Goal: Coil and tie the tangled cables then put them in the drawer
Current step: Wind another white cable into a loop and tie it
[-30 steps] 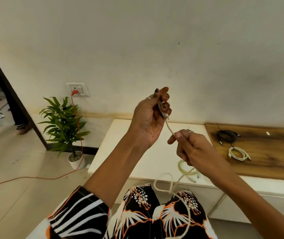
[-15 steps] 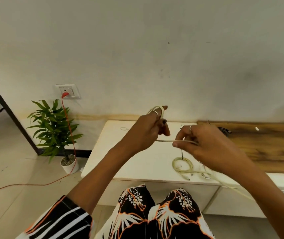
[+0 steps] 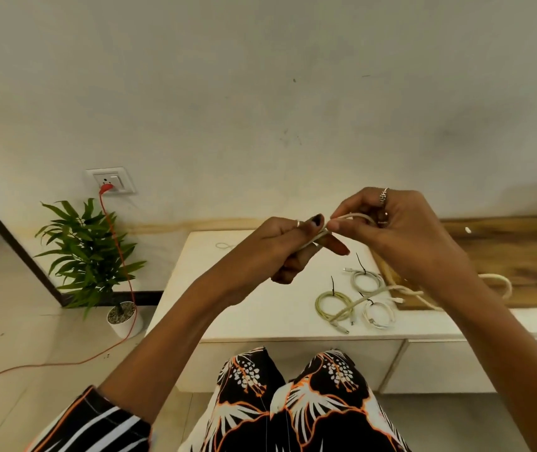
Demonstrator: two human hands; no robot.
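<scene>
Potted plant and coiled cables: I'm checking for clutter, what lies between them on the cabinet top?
Head view: between potted plant and coiled cables, the white cabinet top shows only one small pale loop.

I sit in what looks like a room of a home or small office: a plain off-white wall (image 3: 260,93) with a socket plate (image 3: 110,181), a potted plant (image 3: 88,252) on a tiled floor (image 3: 9,337), and a low white cabinet (image 3: 244,314) with a wood-topped section (image 3: 505,256).
</scene>
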